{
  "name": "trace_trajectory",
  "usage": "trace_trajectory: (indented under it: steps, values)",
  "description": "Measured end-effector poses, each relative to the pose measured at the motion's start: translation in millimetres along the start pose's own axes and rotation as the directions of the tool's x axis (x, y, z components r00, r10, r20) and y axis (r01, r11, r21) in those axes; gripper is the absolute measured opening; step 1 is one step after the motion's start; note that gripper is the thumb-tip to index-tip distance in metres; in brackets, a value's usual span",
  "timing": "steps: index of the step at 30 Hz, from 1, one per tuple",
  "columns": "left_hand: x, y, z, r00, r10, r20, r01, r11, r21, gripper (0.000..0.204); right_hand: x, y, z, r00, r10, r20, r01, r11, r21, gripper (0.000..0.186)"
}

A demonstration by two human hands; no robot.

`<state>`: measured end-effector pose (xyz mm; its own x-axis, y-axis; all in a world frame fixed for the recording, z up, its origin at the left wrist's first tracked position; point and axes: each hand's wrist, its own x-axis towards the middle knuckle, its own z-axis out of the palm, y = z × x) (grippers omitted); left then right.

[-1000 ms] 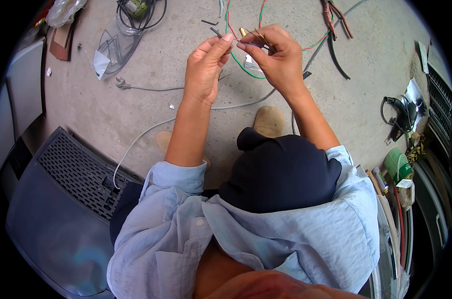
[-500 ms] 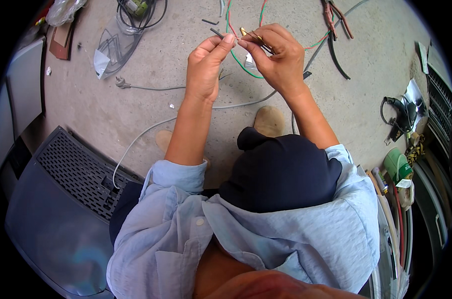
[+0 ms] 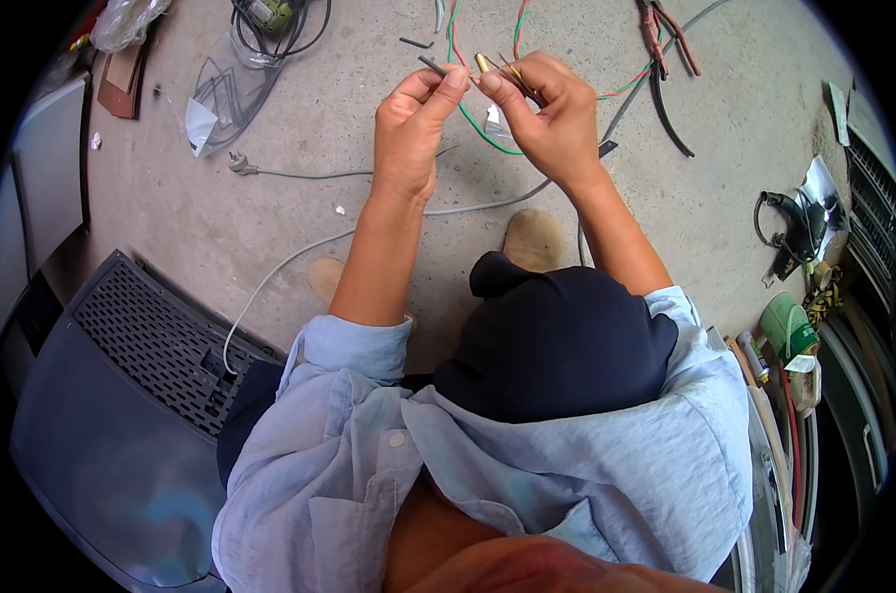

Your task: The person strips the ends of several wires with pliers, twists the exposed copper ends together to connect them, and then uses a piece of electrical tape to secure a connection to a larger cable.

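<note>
In front of me, my left hand point(image 3: 408, 124) is closed in a pinch on a thin wire's end. A short black sleeve point(image 3: 430, 65) sticks out past its fingertips. Close beside it, my right hand point(image 3: 550, 117) is closed round a slim brass-coloured piece point(image 3: 483, 62); the fingers hide most of it, so its kind does not show. Its thumb and forefinger meet near the left fingertips, where a fine strand seems to run between the hands. A green wire point(image 3: 480, 133) loops below the hands, and a red-and-green wire pair point(image 3: 626, 87) runs off to the right.
A grey cable point(image 3: 492, 206) crosses the concrete floor past my shoes. At left lie a plug point(image 3: 241, 164) and a clear bag of cable point(image 3: 233, 99). A dark perforated panel point(image 3: 152, 336) stands beside me. On the right are a black tool point(image 3: 802, 219) and a green tub point(image 3: 788, 324).
Both hands have shifted slightly; the right one has dropped a little and its thumb lies higher along the brass-coloured piece. The left keeps its pinch.
</note>
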<state>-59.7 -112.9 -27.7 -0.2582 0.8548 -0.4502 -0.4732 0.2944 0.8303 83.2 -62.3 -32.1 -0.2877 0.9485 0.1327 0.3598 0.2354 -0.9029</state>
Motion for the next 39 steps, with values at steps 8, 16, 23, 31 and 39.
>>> trace_trajectory:
  steps: [8, 16, 23, 31, 39]
  values:
    - [0.1, -3.2, 1.6, 0.996, 0.056, 0.069, -0.058, 0.998, 0.018, 0.015, 0.8, -1.5, -3.4, 0.913, 0.321, 0.251, -0.398, 0.837, 0.376, 0.033]
    - [3.1, -5.8, 1.9, 0.980, 0.186, 0.072, -0.190, 0.981, 0.047, 0.013, 5.4, -3.9, -13.0, 0.775, 0.393, 0.495, -0.611, 0.662, 0.433, 0.031]
    - [6.7, -3.9, -3.3, 0.973, 0.188, 0.132, -0.194, 0.980, 0.035, 0.014, 4.2, 1.1, -11.7, 0.855, 0.352, 0.380, -0.501, 0.750, 0.433, 0.029]
    - [8.0, -1.4, -4.7, 0.989, -0.146, 0.004, 0.141, 0.944, -0.299, 0.022, 2.9, 3.3, -9.4, 0.850, 0.415, 0.323, -0.523, 0.735, 0.431, 0.029]
    - [7.7, -1.4, -5.4, 0.969, -0.244, 0.040, 0.242, 0.902, -0.358, 0.022, 3.8, -1.4, -7.6, 0.856, 0.358, 0.372, -0.512, 0.689, 0.513, 0.027]
